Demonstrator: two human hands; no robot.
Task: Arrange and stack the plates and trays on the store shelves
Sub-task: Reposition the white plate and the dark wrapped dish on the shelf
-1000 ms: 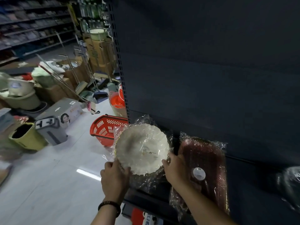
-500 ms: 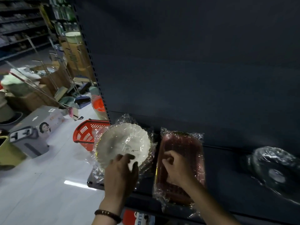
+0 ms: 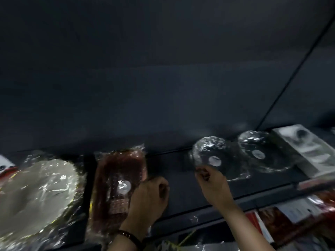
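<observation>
The right hand (image 3: 212, 185) was seen with thumb and fingertips (image 3: 203, 173) drawn together, pinching the crinkled clear film at the near edge of a dark round plate (image 3: 223, 160). The plate, glossy under its wrap and marked with a round white sticker (image 3: 214, 161), lay flat just beyond the pinch. A second dark plate (image 3: 259, 153), wrapped alike, was set further right of the grip, and past it a pale rectangular box (image 3: 308, 149).

The left hand (image 3: 150, 198) was held with fingers curled beside the right edge of a brown-red rectangular tray (image 3: 116, 178); whether any film was caught in it could not be told through the blur. A dark bracelet (image 3: 129, 236) was worn on that wrist. Left of the tray, a white plate (image 3: 39, 192) with a scalloped rim was seen in wrinkled plastic.

All were laid on a matte dark shelf (image 3: 181, 196) backed by a plain dark panel (image 3: 163, 69).
</observation>
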